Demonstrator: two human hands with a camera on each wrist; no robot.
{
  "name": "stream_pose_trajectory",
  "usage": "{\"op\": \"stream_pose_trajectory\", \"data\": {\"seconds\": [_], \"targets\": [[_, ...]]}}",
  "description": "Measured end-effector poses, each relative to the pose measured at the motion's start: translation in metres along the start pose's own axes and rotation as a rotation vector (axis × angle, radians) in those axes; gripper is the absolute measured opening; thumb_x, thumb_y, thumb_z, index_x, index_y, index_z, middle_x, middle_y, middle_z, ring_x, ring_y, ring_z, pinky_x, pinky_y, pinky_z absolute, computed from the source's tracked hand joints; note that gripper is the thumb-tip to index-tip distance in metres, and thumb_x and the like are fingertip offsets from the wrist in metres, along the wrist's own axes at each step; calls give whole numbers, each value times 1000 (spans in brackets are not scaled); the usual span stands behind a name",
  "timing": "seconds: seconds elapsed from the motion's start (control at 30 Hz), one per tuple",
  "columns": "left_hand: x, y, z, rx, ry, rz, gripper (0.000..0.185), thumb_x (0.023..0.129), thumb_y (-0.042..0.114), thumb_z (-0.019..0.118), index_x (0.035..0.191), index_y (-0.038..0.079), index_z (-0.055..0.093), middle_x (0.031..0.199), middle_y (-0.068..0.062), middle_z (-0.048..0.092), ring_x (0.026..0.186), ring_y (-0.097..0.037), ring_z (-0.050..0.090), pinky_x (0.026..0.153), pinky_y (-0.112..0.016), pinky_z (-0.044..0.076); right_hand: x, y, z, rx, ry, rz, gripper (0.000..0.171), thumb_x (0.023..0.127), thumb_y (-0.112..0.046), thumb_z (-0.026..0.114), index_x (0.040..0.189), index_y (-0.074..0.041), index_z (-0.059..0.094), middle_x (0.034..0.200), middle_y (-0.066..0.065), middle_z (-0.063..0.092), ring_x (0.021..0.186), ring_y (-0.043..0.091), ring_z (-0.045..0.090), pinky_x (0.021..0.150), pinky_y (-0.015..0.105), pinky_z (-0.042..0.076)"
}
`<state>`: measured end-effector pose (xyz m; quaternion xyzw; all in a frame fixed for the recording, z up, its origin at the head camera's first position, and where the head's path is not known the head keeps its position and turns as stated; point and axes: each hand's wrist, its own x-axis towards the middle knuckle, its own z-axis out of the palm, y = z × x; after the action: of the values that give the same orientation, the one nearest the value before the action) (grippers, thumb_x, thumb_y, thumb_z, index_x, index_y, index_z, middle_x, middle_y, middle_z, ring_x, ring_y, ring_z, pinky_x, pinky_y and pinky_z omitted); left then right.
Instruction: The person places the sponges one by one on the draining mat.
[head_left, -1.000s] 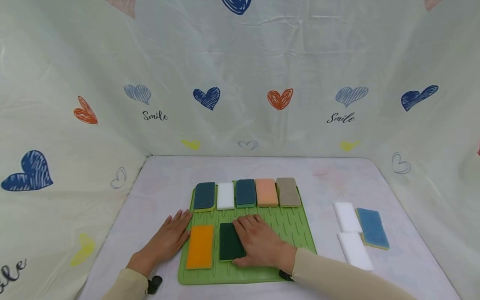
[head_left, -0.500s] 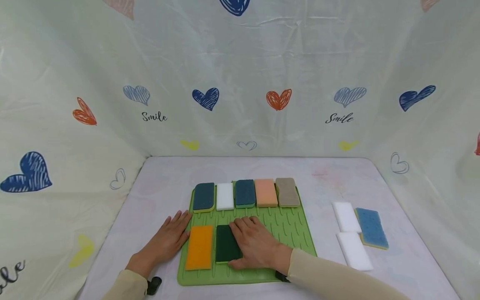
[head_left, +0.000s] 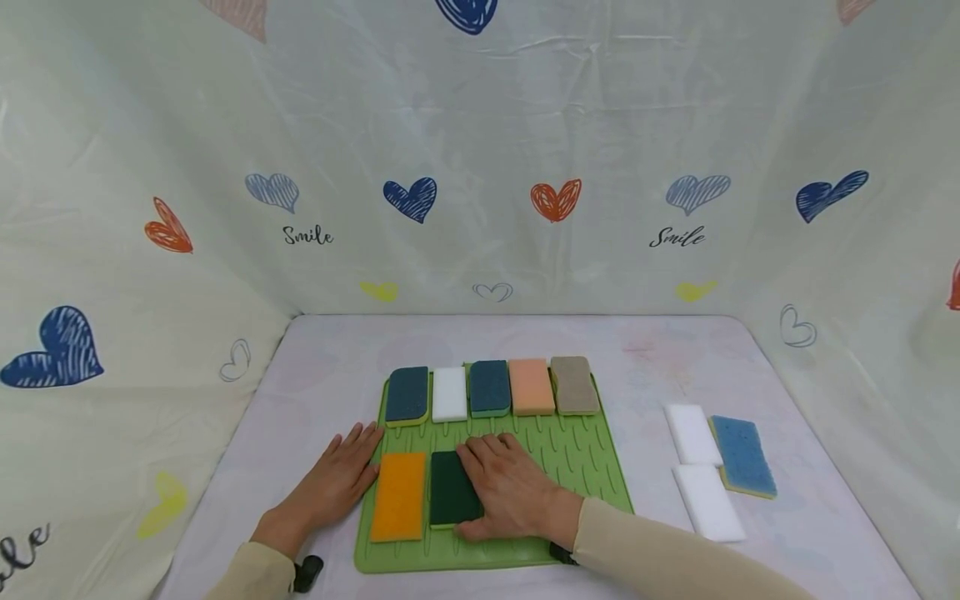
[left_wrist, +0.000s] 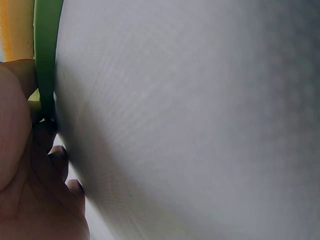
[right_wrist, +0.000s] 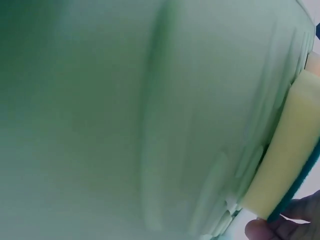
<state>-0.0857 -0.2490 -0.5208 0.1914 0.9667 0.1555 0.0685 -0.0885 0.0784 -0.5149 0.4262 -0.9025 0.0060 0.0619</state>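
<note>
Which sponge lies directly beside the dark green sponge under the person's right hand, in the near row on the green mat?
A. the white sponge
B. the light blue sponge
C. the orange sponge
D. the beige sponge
C: in the head view the orange sponge lies just to the left of the dark green sponge, which the right hand rests on, on the green mat.

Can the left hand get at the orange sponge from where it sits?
Probably yes. The left hand lies flat on the table at the green mat's left edge, right beside the orange sponge, with nothing between them.
</note>
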Motion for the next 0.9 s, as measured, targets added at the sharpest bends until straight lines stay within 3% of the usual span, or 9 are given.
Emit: {"op": "stream_pose_trajectory", "data": {"seconds": [0.1,0.2,0.43,0.53,0.9], "targets": [[-1,1,1,3,7,2,62,110,27,56,162,-1,37,166,-22,40,155,-46,34,124,-69,26,-1,2,-4,4,-3,2,107,90,-90,43,158,-7,47,153,11,55,134,25,56,107,46,48],[-1,0,1,3,7,1,61,111,27,55,162,-1,37,166,-22,40,155,-46,34,124,-69,25,-3,8,-10,-13,50,5,102,92,-87,45,156,-7,49,151,9,57,134,25,57,107,47,49],[-2,-1,2,4,3,-4,61,111,27,55,163,-1,37,167,-21,40,156,-45,33,125,-68,25,-23,45,-17,-96,275,-13,77,93,-66,70,141,-6,62,133,8,67,121,25,63,99,48,54],[-1,-1,2,2,5,1,61,111,27,55,162,0,37,167,-21,40,156,-45,33,124,-69,25,-39,68,-20,-122,316,-13,71,89,-57,79,135,-4,65,127,10,68,116,28,65,93,48,54],[-1,1,0,-6,-8,-11,61,111,28,55,163,0,37,167,-21,40,156,-45,32,125,-69,24,-127,178,-42,-260,212,46,71,81,-41,89,130,4,65,122,18,68,111,35,65,95,54,55]]}}
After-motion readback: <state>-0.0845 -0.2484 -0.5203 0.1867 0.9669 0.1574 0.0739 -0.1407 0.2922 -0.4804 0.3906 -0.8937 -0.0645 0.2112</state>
